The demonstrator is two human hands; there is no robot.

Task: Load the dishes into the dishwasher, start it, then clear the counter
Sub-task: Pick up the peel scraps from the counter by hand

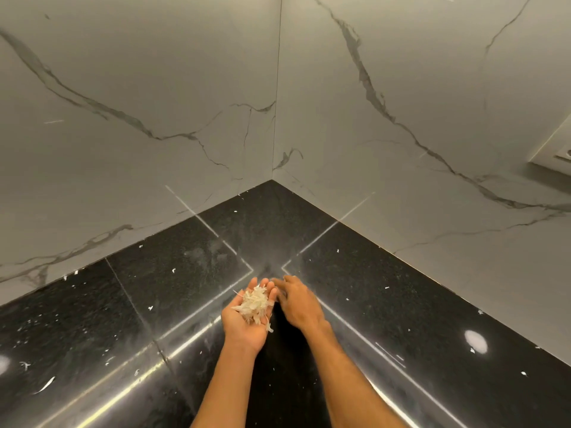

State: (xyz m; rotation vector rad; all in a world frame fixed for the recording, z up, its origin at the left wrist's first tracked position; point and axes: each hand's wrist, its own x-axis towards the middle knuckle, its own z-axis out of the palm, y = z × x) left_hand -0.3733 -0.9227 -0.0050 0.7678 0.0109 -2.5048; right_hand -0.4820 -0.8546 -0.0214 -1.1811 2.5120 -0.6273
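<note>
My left hand point(247, 319) is turned palm up over the black stone counter point(191, 273) and cups a heap of pale, papery peel scraps point(255, 302). My right hand point(298, 301) hovers just to its right, palm down, fingers relaxed and reaching toward the counter's inner corner. It holds nothing that I can see. Small white scraps point(150, 307) lie scattered over the dark surface on both sides.
The counter forms an L in a corner between two grey marble-veined walls point(154, 88). A longer peel sliver point(46, 385) lies at the near left. A white socket plate point(556, 156) sits on the right wall. No dishes are in view.
</note>
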